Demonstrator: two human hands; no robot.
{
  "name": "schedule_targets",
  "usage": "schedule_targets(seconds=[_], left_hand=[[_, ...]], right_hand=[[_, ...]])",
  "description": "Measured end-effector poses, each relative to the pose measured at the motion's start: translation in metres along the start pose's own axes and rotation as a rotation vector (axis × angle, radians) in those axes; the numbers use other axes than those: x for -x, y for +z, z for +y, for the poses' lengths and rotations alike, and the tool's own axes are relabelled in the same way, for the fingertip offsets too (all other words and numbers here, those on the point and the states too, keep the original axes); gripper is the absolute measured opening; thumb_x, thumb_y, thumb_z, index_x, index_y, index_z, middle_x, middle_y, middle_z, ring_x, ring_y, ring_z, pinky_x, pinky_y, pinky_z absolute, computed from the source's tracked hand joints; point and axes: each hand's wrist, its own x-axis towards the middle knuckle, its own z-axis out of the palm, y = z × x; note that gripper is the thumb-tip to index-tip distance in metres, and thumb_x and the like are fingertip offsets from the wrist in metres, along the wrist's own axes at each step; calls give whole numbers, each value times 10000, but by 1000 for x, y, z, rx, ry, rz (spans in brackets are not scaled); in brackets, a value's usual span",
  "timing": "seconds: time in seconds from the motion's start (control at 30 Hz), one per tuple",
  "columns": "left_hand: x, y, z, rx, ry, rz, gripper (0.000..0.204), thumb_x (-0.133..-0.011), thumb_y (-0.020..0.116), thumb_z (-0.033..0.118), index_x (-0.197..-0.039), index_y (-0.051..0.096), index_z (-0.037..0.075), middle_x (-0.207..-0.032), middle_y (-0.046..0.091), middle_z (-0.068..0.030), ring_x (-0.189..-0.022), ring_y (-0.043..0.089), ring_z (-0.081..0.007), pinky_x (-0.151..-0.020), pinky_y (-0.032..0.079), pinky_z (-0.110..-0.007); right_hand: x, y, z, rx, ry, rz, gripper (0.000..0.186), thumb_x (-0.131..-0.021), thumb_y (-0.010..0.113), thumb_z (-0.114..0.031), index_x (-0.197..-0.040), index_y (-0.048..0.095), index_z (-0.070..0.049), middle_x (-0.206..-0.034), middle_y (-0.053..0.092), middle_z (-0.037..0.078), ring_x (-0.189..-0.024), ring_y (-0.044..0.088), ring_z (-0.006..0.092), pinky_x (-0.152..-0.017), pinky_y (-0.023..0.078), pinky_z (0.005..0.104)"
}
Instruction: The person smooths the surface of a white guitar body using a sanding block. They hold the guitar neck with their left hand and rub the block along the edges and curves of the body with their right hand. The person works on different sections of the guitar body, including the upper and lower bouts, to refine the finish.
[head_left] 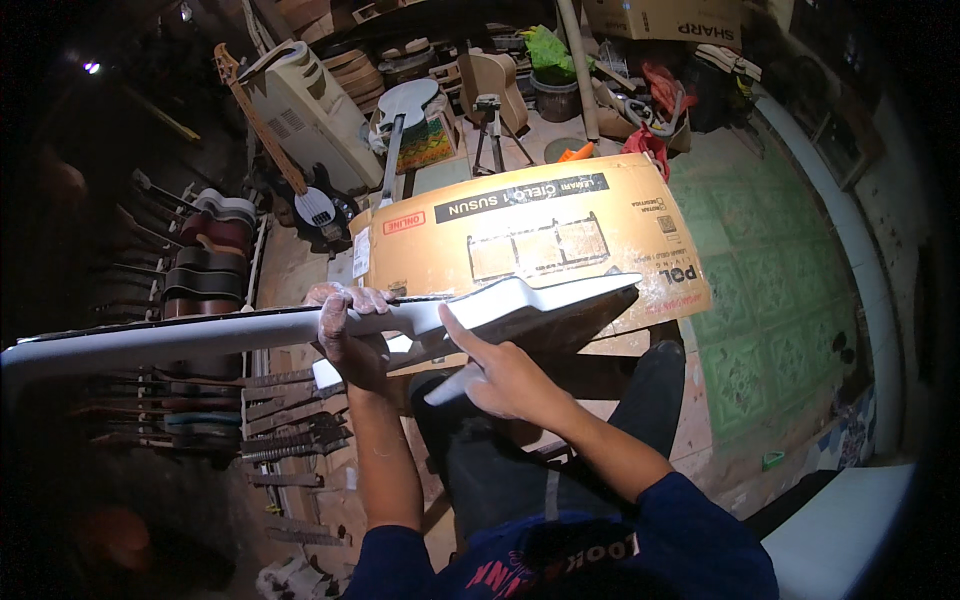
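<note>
A white-coated electric guitar (500, 298) with no strings visible lies across in front of me, tilted on edge. Its long neck runs off toward the left rim. My left hand (350, 325), dusted white, is wrapped round the neck close to where it joins the body. My right hand (505, 378) has its index finger stretched out, the tip against the white edge of the body. Its other fingers are curled, and a pale grey strip (455, 384) juts out from under them; its kind is not clear. The guitar's underside is mostly in shadow.
A flattened cardboard box (420, 250) lies beyond the guitar. Several guitar bodies (208, 260) and necks line a rack at left. Behind stand a wood-necked guitar (310, 200), a white guitar (405, 100) and a small tripod (490, 135). Green tiles (770, 300) cover the floor at right.
</note>
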Motion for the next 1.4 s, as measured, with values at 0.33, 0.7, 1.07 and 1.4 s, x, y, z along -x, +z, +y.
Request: schedule_targets(seconds=[0.33,0.7,1.07,1.4], left_hand=[[-6,-6,-3,0,10,-43,197,-871,638,230,-931,507,96,-747,523,-53,-709,557,-229,-774,498,-438],[20,-12,4,40,68,-204,182,-899,579,242,-901,477,91,-715,534,-93,-674,564,-267,-750,513,-490],[16,-21,4,116,111,-315,246,-892,653,244,-967,553,32,-788,630,-164,-741,647,-326,-802,533,-541],[14,-18,5,25,100,-349,206,-906,598,259,-900,500,78,-711,546,-97,-679,586,-272,-742,507,-484]], right_hand=[[77,-53,35,-257,264,-44,497,-757,488,13,-1214,677,-39,-1014,726,137,-806,673,197,-788,523,296],[120,-67,26,-538,497,214,482,-817,510,85,-1285,612,25,-1153,676,93,-845,619,100,-774,513,236],[82,-60,-3,-242,314,485,461,-900,493,63,-1358,538,41,-1323,593,190,-970,641,169,-797,537,249],[20,-32,2,528,-66,400,660,-759,541,89,-1400,520,-70,-1436,510,172,-917,708,330,-733,583,358]])
